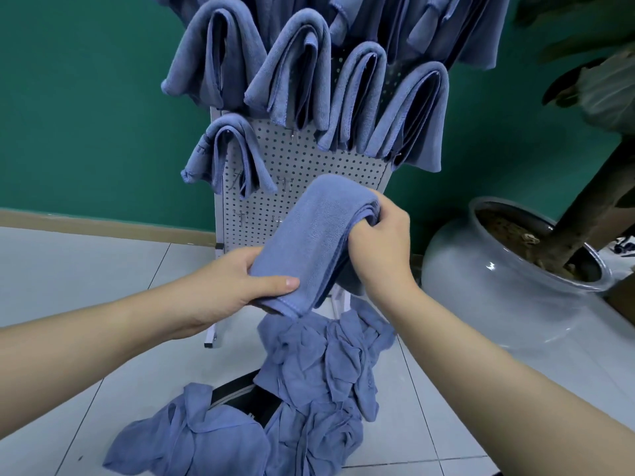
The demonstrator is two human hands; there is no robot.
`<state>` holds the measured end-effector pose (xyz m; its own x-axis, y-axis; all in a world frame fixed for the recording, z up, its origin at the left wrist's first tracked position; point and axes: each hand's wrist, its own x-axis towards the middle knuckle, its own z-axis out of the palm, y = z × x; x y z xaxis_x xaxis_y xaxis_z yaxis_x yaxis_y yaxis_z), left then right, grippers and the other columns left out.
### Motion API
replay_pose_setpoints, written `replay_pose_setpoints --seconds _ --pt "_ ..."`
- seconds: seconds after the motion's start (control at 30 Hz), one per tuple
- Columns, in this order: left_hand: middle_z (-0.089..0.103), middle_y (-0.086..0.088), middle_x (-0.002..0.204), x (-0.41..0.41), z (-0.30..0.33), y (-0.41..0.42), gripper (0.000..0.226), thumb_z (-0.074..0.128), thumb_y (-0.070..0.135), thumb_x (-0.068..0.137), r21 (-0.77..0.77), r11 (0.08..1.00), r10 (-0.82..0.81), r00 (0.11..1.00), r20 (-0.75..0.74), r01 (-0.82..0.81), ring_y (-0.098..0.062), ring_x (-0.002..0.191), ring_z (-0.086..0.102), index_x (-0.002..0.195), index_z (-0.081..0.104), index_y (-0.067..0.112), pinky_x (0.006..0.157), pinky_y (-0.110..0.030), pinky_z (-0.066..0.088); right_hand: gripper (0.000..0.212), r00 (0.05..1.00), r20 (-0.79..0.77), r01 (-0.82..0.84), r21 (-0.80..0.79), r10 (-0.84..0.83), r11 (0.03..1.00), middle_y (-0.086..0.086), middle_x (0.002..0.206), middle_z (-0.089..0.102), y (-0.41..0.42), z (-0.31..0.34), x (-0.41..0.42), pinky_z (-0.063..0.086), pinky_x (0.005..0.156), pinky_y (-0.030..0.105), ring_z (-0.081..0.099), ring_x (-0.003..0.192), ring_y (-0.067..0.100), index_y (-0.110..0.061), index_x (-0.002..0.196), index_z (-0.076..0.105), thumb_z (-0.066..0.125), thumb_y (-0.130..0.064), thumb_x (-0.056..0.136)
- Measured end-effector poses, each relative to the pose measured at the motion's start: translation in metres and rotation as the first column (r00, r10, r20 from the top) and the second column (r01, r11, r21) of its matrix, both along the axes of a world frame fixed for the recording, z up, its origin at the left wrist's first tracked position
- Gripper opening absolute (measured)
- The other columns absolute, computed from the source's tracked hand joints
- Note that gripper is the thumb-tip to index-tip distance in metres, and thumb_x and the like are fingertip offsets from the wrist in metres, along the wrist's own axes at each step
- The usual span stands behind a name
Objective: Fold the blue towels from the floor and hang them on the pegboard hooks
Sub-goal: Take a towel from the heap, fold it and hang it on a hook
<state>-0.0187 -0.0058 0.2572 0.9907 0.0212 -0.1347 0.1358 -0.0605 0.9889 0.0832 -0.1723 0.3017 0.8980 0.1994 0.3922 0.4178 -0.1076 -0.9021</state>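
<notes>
I hold a folded blue towel (pixel 311 242) in front of the lower part of the white pegboard (pixel 302 159). My left hand (pixel 240 280) pinches its lower end, thumb on top. My right hand (pixel 378 242) grips its upper folded end. Several folded blue towels (pixel 295 70) hang on hooks across the upper board, one more (pixel 226 152) lower left. Bare hooks (pixel 240 214) show on the board just behind the held towel. A pile of crumpled blue towels (pixel 309 389) lies on the floor below.
A large glass pot (pixel 508 286) with a plant trunk (pixel 591 207) stands on the floor at the right, close to my right arm. A dark object (pixel 240 396) lies partly under the pile. The green wall (pixel 86 115) is behind the pegboard stand.
</notes>
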Motion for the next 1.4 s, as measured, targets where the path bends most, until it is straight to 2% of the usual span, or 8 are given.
replay_pose_setpoints --seconds 0.13,0.23,0.37,0.53,0.83,0.97,1.3,1.4 --pt "0.063 0.011 0.132 0.01 -0.002 0.005 0.056 0.077 0.025 0.088 0.444 0.842 0.202 0.942 0.269 -0.307 -0.004 0.118 0.06 0.138 0.053 0.025 0.109 -0.032 0.045 0.032 0.997 0.016 0.079 -0.006 -0.078 0.997 -0.008 0.074 0.068 0.011 0.009 0.017 0.047 0.063 0.019 0.054 0.066 0.006 -0.018 0.094 0.075 0.053 0.004 0.085" --pt "0.047 0.016 0.144 0.024 0.013 0.002 0.078 0.072 0.051 0.083 0.549 0.72 0.181 0.878 0.443 -0.425 -0.003 0.132 0.046 0.151 0.041 0.027 0.111 -0.028 0.037 0.02 0.992 0.008 0.124 -0.056 -0.124 0.991 -0.01 0.077 0.069 0.024 0.012 0.028 0.045 0.063 0.022 0.057 0.067 0.006 -0.019 0.094 0.073 0.06 -0.005 0.086" --pt "0.05 0.013 0.14 0.058 0.028 -0.007 0.078 0.07 0.055 0.08 0.552 0.694 0.157 0.846 0.509 -0.461 -0.008 0.132 0.045 0.148 0.042 0.03 0.11 -0.034 0.04 0.015 0.99 0.012 0.144 -0.067 -0.144 0.987 -0.01 0.082 0.069 0.04 0.017 0.038 0.045 0.06 0.017 0.058 0.067 -0.001 -0.018 0.097 0.069 0.065 -0.009 0.085" --pt "0.066 0.011 0.107 0.094 0.037 0.002 0.029 0.063 0.033 0.085 0.453 0.696 0.23 0.772 0.593 -0.556 -0.012 0.102 0.06 0.114 0.061 0.031 0.088 -0.037 0.052 0.021 0.994 0.02 0.11 -0.069 -0.109 0.992 -0.011 0.089 0.067 0.06 0.021 0.054 0.045 0.062 0.015 0.058 0.073 -0.001 -0.018 0.098 0.065 0.067 -0.007 0.081" --pt "0.068 0.009 0.09 0.138 0.041 0.045 0.033 0.046 0.007 0.093 0.333 0.661 0.395 0.689 0.608 -0.673 -0.014 0.085 0.06 0.115 0.066 0.022 0.066 -0.012 0.041 0.026 0.989 0.127 0.09 -0.137 -0.072 0.986 -0.006 0.075 0.066 0.095 0.024 0.097 0.038 0.051 0.024 0.052 0.06 0.011 -0.019 0.097 0.072 0.058 -0.001 0.085" --pt "0.065 0.0 0.09 0.165 0.043 0.051 0.022 0.043 0.007 0.095 0.293 0.645 0.473 0.67 0.573 -0.706 -0.02 0.085 0.055 0.104 0.063 0.011 0.069 -0.03 0.038 0.032 0.978 0.185 0.131 -0.175 -0.098 0.976 -0.003 0.076 0.067 0.112 0.022 0.12 0.048 0.059 0.037 0.06 0.082 0.029 -0.021 0.096 0.074 0.052 0.0 0.086" --pt "0.057 0.001 0.085 0.215 0.017 0.068 0.013 0.044 0.007 0.099 0.33 0.609 0.536 0.681 0.5 -0.721 -0.024 0.085 0.049 0.096 0.054 0.015 0.071 -0.024 0.032 0.031 0.982 0.145 0.158 -0.3 -0.119 0.941 -0.003 0.061 0.045 0.139 0.003 0.161 0.026 0.048 0.03 0.035 0.056 0.012 -0.017 0.064 0.041 0.053 0.0 0.087" --pt "0.06 0.001 0.083 0.22 0.006 0.07 0.014 0.045 0.008 0.098 0.353 0.614 0.498 0.693 0.521 -0.706 -0.021 0.074 0.052 0.099 0.056 0.017 0.063 -0.021 0.036 0.026 0.981 0.161 0.155 -0.299 -0.11 0.941 -0.006 0.063 0.048 0.139 -0.005 0.162 0.026 0.047 0.024 0.037 0.057 0.008 -0.018 0.068 0.048 0.052 -0.001 0.087"
